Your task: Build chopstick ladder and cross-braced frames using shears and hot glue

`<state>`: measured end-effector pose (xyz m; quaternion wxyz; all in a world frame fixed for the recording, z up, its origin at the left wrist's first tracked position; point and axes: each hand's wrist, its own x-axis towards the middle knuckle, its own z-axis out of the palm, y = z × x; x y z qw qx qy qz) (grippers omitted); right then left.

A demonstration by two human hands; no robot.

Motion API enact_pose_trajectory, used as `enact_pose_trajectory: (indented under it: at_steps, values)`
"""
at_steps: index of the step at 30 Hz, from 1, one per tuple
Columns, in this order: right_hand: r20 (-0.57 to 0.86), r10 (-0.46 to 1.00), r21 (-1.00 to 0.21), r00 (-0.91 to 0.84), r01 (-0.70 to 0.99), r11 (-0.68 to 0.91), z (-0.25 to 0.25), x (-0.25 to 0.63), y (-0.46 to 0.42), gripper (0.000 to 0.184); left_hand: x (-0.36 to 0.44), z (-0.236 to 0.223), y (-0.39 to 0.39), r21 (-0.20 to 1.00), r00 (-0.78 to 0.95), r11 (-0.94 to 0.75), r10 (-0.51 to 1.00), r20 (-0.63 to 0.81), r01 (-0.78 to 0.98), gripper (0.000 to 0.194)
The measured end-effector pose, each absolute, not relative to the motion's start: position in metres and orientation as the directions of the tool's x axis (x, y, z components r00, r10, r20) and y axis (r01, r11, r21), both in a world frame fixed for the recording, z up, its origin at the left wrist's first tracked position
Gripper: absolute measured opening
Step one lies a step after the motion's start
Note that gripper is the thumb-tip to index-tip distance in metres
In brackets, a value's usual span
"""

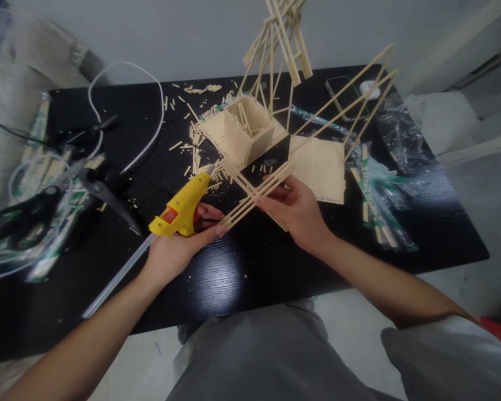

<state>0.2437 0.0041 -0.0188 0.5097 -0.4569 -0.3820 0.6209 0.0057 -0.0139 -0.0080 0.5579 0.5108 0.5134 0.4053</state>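
Both hands hold an X-shaped frame of thin wooden sticks over the table. My left hand pinches the frame's lower left end between thumb and fingers. A yellow hot glue gun, a long clear glue stick out of its back, lies across that same hand; whether the palm grips its handle I cannot tell. Near the crossing, my right hand is closed on the sticks, thumb on top. Just beyond stands a wooden stick model with a square box on a flat base and a tall stick tower.
A flat wooden panel with tall stick struts stands at right. Scissors, a white cable and stick packs crowd the left. Cut stick bits litter the middle. A phone and plastic wrappers lie right.
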Motion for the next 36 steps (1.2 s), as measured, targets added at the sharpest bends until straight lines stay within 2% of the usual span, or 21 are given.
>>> enact_pose_trajectory:
  at_steps: [11,15,18,19,21,28,32,36]
  values:
    - [-0.172,0.983,-0.939,-0.062,-0.29,-0.183,-0.021,0.244,0.004,0.051,0.007,-0.01,-0.014,0.984,0.17,0.127,0.975,-0.146,0.123,0.032]
    - [-0.171,0.984,-0.937,-0.055,-0.301,-0.179,-0.021,0.246,0.005,0.049,0.0,-0.01,-0.01,0.991,0.127,0.056,0.989,-0.071,0.12,0.033]
    - [-0.184,0.982,-0.931,-0.048,-0.31,-0.19,-0.02,0.246,0.007,0.049,-0.012,-0.009,-0.008,0.993,0.062,-0.053,0.997,0.047,0.106,0.038]
    - [-0.193,0.98,-0.928,-0.046,-0.316,-0.197,-0.019,0.246,0.008,0.049,-0.016,-0.009,-0.008,0.985,0.036,-0.122,0.992,0.118,0.124,0.04]
    - [-0.215,0.975,-0.918,-0.046,-0.331,-0.218,-0.02,0.247,0.009,0.05,-0.025,-0.009,-0.008,0.964,0.031,-0.163,0.987,0.16,0.211,0.036]
    - [-0.34,0.924,-0.878,-0.172,-0.294,-0.378,-0.024,0.25,0.01,0.048,-0.035,-0.01,-0.01,0.932,0.264,-0.253,0.947,0.184,0.259,0.039]
    - [-0.338,0.923,-0.882,-0.182,-0.282,-0.378,-0.023,0.25,0.008,0.046,-0.033,-0.007,-0.006,0.88,0.339,-0.356,0.908,0.246,0.314,0.035]
    - [-0.301,0.938,-0.894,-0.175,-0.291,-0.341,-0.019,0.249,0.006,0.048,-0.031,-0.007,-0.006,0.884,0.35,-0.344,0.909,0.229,0.317,0.025]
